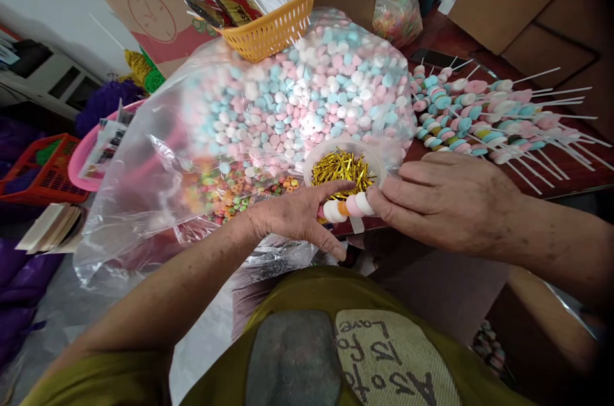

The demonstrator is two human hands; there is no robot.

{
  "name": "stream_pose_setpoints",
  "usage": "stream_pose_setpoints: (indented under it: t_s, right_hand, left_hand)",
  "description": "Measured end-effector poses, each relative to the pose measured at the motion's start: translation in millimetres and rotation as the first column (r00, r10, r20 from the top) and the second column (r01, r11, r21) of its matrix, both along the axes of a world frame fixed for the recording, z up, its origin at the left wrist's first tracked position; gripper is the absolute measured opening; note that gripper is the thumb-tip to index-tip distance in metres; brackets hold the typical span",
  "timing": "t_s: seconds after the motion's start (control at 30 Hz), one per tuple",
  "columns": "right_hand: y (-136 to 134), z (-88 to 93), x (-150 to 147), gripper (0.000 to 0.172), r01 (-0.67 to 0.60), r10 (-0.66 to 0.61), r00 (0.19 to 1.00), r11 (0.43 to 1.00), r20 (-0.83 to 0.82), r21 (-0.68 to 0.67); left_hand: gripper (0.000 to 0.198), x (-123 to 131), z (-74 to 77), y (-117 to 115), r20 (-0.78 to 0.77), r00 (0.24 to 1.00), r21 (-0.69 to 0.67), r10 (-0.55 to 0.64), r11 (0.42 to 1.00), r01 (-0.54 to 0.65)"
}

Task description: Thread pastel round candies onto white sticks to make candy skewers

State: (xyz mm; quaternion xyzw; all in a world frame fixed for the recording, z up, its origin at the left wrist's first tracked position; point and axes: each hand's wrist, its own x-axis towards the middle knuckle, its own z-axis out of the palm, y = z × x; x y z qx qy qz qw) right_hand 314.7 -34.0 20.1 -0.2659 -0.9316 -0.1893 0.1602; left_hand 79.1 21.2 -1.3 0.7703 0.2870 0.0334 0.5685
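Both of my hands meet over a short candy skewer [346, 206] strung with white, orange and pink round sweets. My left hand [300, 217] pinches its left end, thumb on top. My right hand [444, 201] closes its fingertips on the right end of the sweets. Just behind them stands a small clear cup of gold twist ties [342, 167]. A big clear bag of pink, blue and white sweets [307, 99] lies beyond, with coloured ring sweets [225, 192] at its lower part.
Finished candy skewers [484, 118] lie piled on the brown table [570, 179] at the right. A yellow basket of white sticks [268, 22] stands behind the bag. Cardboard boxes [522, 3], another bag of sweets [396, 6], and pink [84, 156] and red baskets [43, 169] surround the spot.
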Motion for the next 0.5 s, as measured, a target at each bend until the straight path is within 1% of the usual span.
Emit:
stream_pose_setpoints:
  t_s: [0.07,0.1,0.13,0.2,0.27,0.33,0.37,0.4,0.47,0.5]
  right_hand:
    - [-2,-5.0,1,0.018,-0.006,0.007,1.000,1.000,0.028,-0.019]
    - [-3,-7.4,1,0.018,-0.010,0.012,0.999,0.999,0.039,-0.039]
    - [-4,-9.7,1,0.018,-0.014,0.017,0.999,0.998,0.045,-0.065]
    - [-6,-14.4,-1,0.019,-0.026,0.030,0.999,0.993,0.032,-0.116]
    - [-8,-21.1,-7,0.020,-0.031,0.031,1.000,0.988,0.001,-0.151]
    - [-8,-30.4,-13,0.020,-0.006,0.002,1.000,0.983,-0.023,-0.181]
    - [-7,-35.6,-16,0.019,0.005,-0.010,1.000,0.980,-0.027,-0.199]
    - [-7,-40.7,-19,0.018,0.007,-0.014,0.999,0.977,-0.031,-0.211]
    - [-6,-48.3,-19,0.016,-0.012,0.002,0.999,0.981,-0.050,-0.196]
    - [-7,-50.1,-18,0.015,-0.024,0.013,0.997,0.987,-0.070,-0.161]
  left_hand:
    - [0.098,-3,0.3,0,-0.010,0.998,-0.021,0.064,0.998,-0.064]
    - [0.100,-3,0.9,-1,-0.016,0.997,-0.007,0.078,0.997,-0.078]
    - [0.100,-3,1.7,-2,-0.029,0.996,0.038,0.080,0.996,-0.079]
    - [0.101,2,2.4,-7,-0.092,0.993,0.214,0.078,0.975,-0.057]
    - [0.101,13,1.3,-13,-0.195,0.977,0.397,0.080,0.918,0.005]
    - [0.101,25,-1.0,-17,-0.288,0.955,0.487,0.071,0.869,0.082]
    - [0.102,29,-1.6,-17,-0.303,0.951,0.492,0.055,0.864,0.106]
    - [0.105,30,-1.5,-16,-0.287,0.957,0.471,0.029,0.874,0.115]
    - [0.107,23,1.6,-7,-0.179,0.984,0.364,-0.016,0.928,0.081]
    - [0.106,15,3.9,0,-0.115,0.993,0.283,-0.026,0.957,0.058]
